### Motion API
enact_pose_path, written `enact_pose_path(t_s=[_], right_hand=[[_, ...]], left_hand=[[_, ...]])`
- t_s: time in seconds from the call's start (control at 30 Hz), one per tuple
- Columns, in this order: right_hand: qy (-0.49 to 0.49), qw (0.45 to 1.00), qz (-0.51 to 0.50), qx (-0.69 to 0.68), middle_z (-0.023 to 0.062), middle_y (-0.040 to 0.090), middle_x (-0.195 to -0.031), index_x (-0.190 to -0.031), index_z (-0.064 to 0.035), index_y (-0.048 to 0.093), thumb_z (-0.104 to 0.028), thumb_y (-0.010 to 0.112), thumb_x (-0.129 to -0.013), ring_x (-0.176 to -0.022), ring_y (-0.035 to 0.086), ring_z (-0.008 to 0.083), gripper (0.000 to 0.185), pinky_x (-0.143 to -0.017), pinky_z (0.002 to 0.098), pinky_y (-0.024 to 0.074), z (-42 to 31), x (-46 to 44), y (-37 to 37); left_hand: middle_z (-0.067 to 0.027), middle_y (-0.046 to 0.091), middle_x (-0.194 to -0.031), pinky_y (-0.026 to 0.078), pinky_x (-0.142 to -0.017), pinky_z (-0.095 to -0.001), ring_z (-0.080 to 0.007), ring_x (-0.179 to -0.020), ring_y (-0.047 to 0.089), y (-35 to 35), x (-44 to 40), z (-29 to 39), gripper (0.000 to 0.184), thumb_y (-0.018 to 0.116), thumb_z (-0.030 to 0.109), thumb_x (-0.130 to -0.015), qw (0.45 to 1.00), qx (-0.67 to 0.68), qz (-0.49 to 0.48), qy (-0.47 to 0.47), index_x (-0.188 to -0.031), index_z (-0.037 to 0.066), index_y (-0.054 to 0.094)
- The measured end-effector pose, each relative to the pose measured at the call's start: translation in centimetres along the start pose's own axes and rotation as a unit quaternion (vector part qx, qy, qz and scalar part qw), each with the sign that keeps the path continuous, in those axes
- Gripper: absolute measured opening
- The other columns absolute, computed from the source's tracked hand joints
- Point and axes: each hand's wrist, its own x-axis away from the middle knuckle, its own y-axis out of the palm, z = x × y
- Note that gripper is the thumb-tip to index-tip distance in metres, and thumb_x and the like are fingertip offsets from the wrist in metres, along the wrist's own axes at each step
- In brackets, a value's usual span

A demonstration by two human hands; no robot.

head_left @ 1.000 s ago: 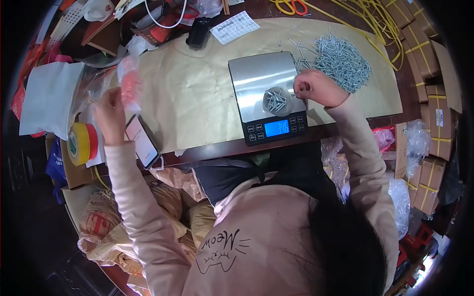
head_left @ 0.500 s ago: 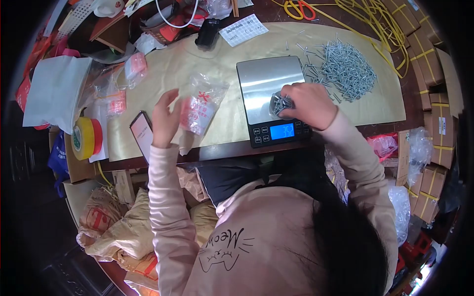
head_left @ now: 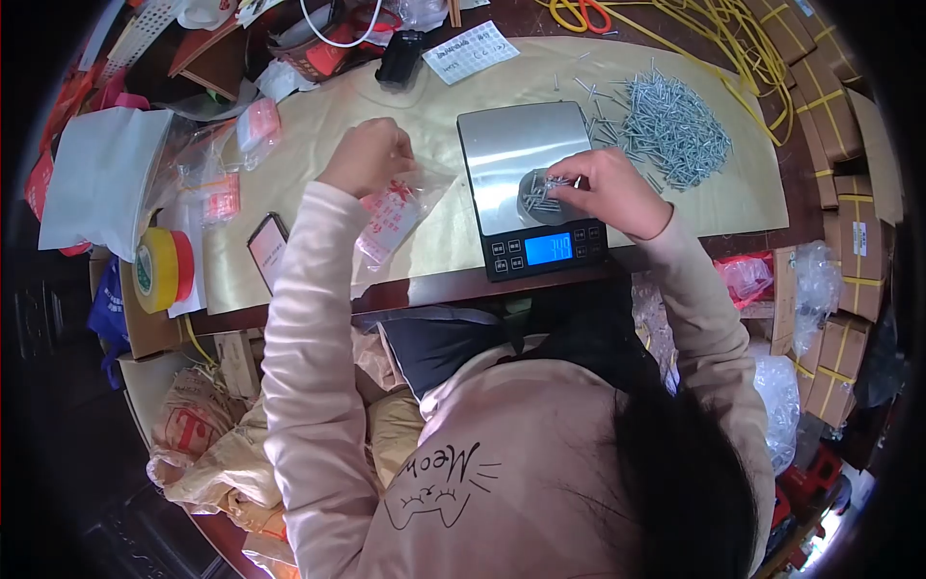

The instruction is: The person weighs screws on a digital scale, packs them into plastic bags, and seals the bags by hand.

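A digital scale [head_left: 511,130] stands on the mat, and its lit display seems to read 349. On its plate is a small round dish holding several silvery screws [head_left: 538,196]. My right hand [head_left: 617,193] is at the dish's right side, thumb and fingers pinched on screws. My left hand [head_left: 369,157] is over the upper end of a clear plastic bag [head_left: 394,217] with red print. Its fingers are curled, and what they hold, if anything, is hidden. Right of the scale lies a large pile of loose screws [head_left: 678,132].
A phone [head_left: 267,246] lies at the mat's left front, near yellow and red tape rolls [head_left: 166,268]. Small packets [head_left: 258,123] sit at the left. A label sheet [head_left: 470,53], orange-handled scissors [head_left: 582,12] and yellow strapping [head_left: 743,48] are at the back.
My left hand has moved up and right from beside the bag to over its top, fingers curling. My right hand has shifted from covering the dish to pinching at its edge. The reading dropped from about 352.
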Motion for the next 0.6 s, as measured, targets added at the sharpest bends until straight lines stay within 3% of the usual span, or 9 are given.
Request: enact_pose_path(t_s=[0.1,0.2,0.3,0.4,0.43,0.6], right_hand=[[0.026,0.987,0.023,-0.155,0.0067,0.067,-0.07,-0.098,0.0015,0.068,-0.01,0.068,-0.082,-0.059,0.062,0.0086,0.02,-0.053,0.0225,0.0463,1.9,0.6,-0.8],[0.134,0.977,0.042,-0.16,0.0053,0.067,-0.073,-0.101,0.0019,0.067,-0.01,0.067,-0.083,-0.057,0.061,0.0089,0.021,-0.053,0.0229,0.0464,3.9,1.4,-3.5],[0.161,0.983,0.092,-0.016,0.01,0.067,-0.071,-0.098,0.0025,0.068,-0.011,0.067,-0.082,-0.057,0.063,0.0116,0.021,-0.054,0.0255,0.0491,9.1,2.2,-4.4],[0.179,0.972,0.152,-0.011,0.0094,0.067,-0.072,-0.1,0.0024,0.068,-0.011,0.067,-0.082,-0.057,0.063,0.0123,0.022,-0.055,0.0261,0.0494,12.7,2.9,-4.3],[0.181,0.971,0.157,-0.015,0.0092,0.068,-0.073,-0.1,0.0023,0.068,-0.01,0.067,-0.082,-0.057,0.063,0.0124,0.022,-0.055,0.0261,0.0495,12.9,3.0,-4.3],[0.197,0.961,0.188,-0.048,0.009,0.068,-0.076,-0.099,0.0019,0.068,-0.01,0.069,-0.082,-0.057,0.062,0.0123,0.021,-0.055,0.026,0.0499,13.3,3.1,-4.2]], left_hand=[[-0.0193,0.065,-0.083,0.049,-0.072,-0.0396,-0.0335,-0.079,0.063,-2.3,2.0,1.2,0.013,0.067,0.01,-0.075,0.999,0.032,-0.005,-0.033,-0.082,-0.001,0.068],[-0.0192,0.064,-0.082,0.048,-0.07,-0.0386,-0.0341,-0.078,0.063,-4.4,5.1,1.8,0.01,0.063,0.006,-0.077,0.993,0.072,0.095,0.019,-0.082,-0.002,0.066],[-0.0176,0.064,-0.078,0.047,-0.066,-0.0354,-0.0314,-0.072,0.063,-5.9,8.0,3.1,0.007,0.061,0.002,-0.079,0.987,0.065,0.147,-0.01,-0.082,-0.003,0.064],[-0.0156,0.064,-0.075,0.046,-0.063,-0.0318,-0.0262,-0.068,0.062,-6.3,10.3,5.3,0.007,0.062,0.002,-0.08,0.976,0.093,0.182,-0.072,-0.082,-0.004,0.063],[-0.0141,0.064,-0.074,0.045,-0.061,-0.0285,-0.0185,-0.066,0.06,-6.1,10.8,5.3,0.009,0.065,0.003,-0.081,0.971,0.114,0.194,-0.086,-0.08,-0.005,0.062],[-0.0111,0.062,-0.068,0.043,-0.057,-0.026,-0.0118,-0.06,0.055,-4.5,11.5,6.4,0.019,0.072,0.007,-0.078,0.956,0.139,0.222,-0.129,-0.075,-0.006,0.06]])
